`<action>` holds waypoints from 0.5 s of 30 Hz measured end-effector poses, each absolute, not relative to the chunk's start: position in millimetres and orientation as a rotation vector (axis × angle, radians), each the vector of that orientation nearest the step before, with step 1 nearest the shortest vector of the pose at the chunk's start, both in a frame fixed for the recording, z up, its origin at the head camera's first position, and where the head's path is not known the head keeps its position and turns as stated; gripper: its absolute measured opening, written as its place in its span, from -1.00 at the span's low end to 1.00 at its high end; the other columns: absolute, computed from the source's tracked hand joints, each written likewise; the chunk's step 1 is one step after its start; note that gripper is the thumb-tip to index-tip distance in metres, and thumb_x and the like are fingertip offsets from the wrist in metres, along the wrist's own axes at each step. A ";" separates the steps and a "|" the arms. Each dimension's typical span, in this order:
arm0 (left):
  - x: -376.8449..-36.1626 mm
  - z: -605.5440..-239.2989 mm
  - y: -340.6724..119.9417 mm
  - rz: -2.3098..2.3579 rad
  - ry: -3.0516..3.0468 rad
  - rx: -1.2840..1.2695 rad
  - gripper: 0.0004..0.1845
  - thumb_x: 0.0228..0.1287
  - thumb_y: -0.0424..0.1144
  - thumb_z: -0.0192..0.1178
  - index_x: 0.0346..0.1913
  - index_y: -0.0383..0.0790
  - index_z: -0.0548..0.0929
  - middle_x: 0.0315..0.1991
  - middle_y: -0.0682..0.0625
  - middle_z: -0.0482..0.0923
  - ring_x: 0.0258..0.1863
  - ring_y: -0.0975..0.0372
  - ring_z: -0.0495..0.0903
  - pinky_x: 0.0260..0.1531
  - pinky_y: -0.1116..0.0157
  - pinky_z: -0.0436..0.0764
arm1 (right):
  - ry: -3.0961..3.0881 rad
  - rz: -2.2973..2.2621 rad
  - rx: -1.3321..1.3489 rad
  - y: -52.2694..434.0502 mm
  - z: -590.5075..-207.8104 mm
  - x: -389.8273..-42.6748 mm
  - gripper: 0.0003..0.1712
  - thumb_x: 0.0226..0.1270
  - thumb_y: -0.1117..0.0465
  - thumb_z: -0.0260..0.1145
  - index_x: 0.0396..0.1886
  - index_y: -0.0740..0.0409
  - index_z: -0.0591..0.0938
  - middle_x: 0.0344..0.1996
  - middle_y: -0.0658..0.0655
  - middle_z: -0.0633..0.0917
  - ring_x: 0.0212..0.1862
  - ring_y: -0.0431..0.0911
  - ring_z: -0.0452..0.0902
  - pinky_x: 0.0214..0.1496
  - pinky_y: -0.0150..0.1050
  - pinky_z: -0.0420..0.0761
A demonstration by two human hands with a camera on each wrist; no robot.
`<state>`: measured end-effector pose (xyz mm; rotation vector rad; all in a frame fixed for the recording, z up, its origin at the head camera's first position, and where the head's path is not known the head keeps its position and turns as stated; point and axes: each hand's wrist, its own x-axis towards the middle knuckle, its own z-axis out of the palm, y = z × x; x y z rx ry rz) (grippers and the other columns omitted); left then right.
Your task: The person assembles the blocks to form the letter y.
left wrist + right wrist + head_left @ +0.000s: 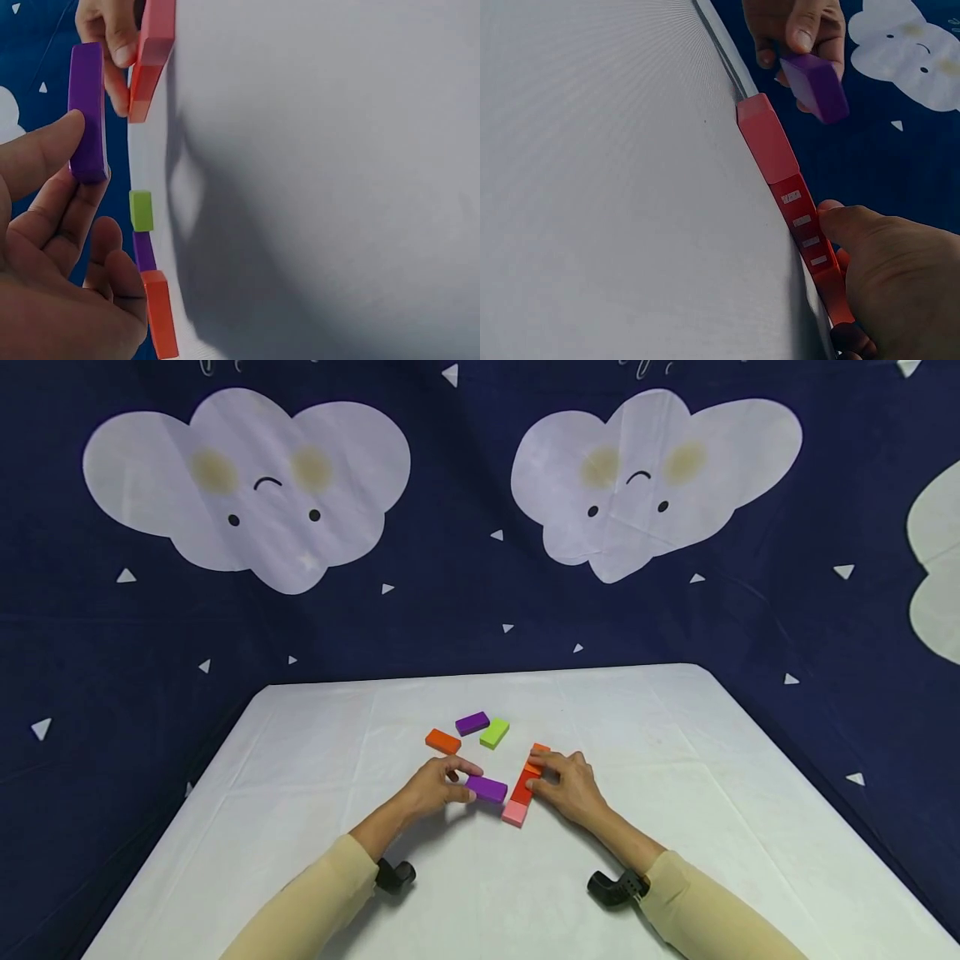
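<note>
Between its thumb and fingers, my left hand [437, 787] pinches a purple block [486, 789], raised above the table. The left wrist view shows this purple block [88, 112] from close by. A pink block [514, 812], a red block [523, 788] and an orange block [539, 749] lie end to end in a slanting row. My right hand [573, 787] grips the row from the right, thumb against the red block and fingers round the orange end. In the right wrist view the red block [801, 217] has small white marks, and fingers partly hide the orange block.
Beyond my left hand lie another orange block [443, 742], a second purple block [472, 723] and a lime green block [494, 733]. A white cloth covers the table [675, 735]. Behind it hangs a dark blue curtain [450, 627] with clouds.
</note>
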<state>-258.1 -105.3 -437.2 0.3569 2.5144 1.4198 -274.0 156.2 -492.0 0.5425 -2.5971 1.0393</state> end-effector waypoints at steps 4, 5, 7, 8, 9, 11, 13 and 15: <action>-256.5 -442.6 -104.5 1.397 2.514 0.341 -0.69 0.03 -0.34 0.35 -0.10 -0.06 0.68 -0.21 -0.06 0.51 -0.20 0.17 0.37 -0.27 0.30 0.31 | -2.602 1.043 0.537 156.6 -491.9 -273.0 -0.53 0.02 0.05 0.46 0.00 0.00 0.68 0.10 -0.01 0.65 -0.32 -0.18 0.24 -0.16 -0.24 0.21; -256.2 -443.8 -104.3 1.393 2.511 0.334 -0.69 0.03 -0.34 0.36 -0.10 -0.07 0.68 -0.21 -0.07 0.50 -0.22 0.17 0.36 -0.28 0.31 0.31 | -2.601 1.041 0.537 156.6 -492.1 -272.9 -0.53 0.02 0.05 0.46 0.00 -0.01 0.68 0.10 -0.01 0.65 -0.32 -0.18 0.24 -0.16 -0.24 0.21; -255.7 -446.1 -104.0 1.387 2.503 0.324 -0.68 0.03 -0.35 0.36 -0.09 -0.09 0.68 -0.22 -0.09 0.49 -0.26 0.17 0.36 -0.30 0.31 0.30 | -2.600 1.038 0.538 156.8 -492.4 -272.6 -0.53 0.02 0.05 0.46 0.00 -0.01 0.68 0.10 -0.01 0.65 -0.32 -0.19 0.24 -0.16 -0.24 0.21; -255.5 -447.0 -103.9 1.384 2.501 0.323 -0.68 0.02 -0.35 0.36 -0.09 -0.09 0.67 -0.23 -0.10 0.49 -0.27 0.17 0.36 -0.31 0.31 0.30 | -2.601 1.035 0.537 156.9 -492.5 -272.6 -0.53 0.02 0.05 0.46 0.00 0.00 0.68 0.10 -0.01 0.65 -0.32 -0.19 0.24 -0.16 -0.24 0.21; -255.3 -447.6 -103.8 1.380 2.502 0.323 -0.68 0.02 -0.36 0.36 -0.09 -0.10 0.67 -0.23 -0.09 0.49 -0.28 0.17 0.36 -0.32 0.31 0.30 | -2.598 1.037 0.539 156.9 -492.6 -272.7 -0.53 0.01 0.05 0.46 -0.01 0.00 0.68 0.10 0.00 0.65 -0.32 -0.18 0.24 -0.16 -0.24 0.21; -254.8 -448.8 -103.3 1.377 2.504 0.329 -0.67 0.02 -0.37 0.35 -0.08 -0.11 0.67 -0.24 -0.09 0.50 -0.29 0.17 0.35 -0.33 0.31 0.30 | -2.594 1.039 0.541 156.9 -492.8 -273.1 -0.53 0.01 0.05 0.46 -0.01 0.00 0.68 0.10 0.00 0.65 -0.32 -0.18 0.25 -0.17 -0.24 0.21; -254.8 -449.8 -102.8 1.374 2.510 0.336 -0.67 0.02 -0.37 0.35 -0.08 -0.12 0.67 -0.25 -0.08 0.50 -0.30 0.17 0.35 -0.35 0.32 0.31 | -2.594 1.033 0.540 156.9 -492.9 -273.3 -0.53 0.02 0.04 0.46 0.00 0.00 0.68 0.10 0.01 0.65 -0.31 -0.18 0.25 -0.17 -0.24 0.21; -254.4 -450.4 -102.2 1.370 2.515 0.339 -0.67 0.01 -0.38 0.35 -0.08 -0.13 0.67 -0.27 -0.07 0.49 -0.30 0.17 0.35 -0.38 0.32 0.33 | -2.594 1.027 0.539 156.7 -492.9 -273.5 -0.53 0.02 0.03 0.45 0.00 0.00 0.68 0.10 0.01 0.65 -0.31 -0.18 0.25 -0.17 -0.25 0.20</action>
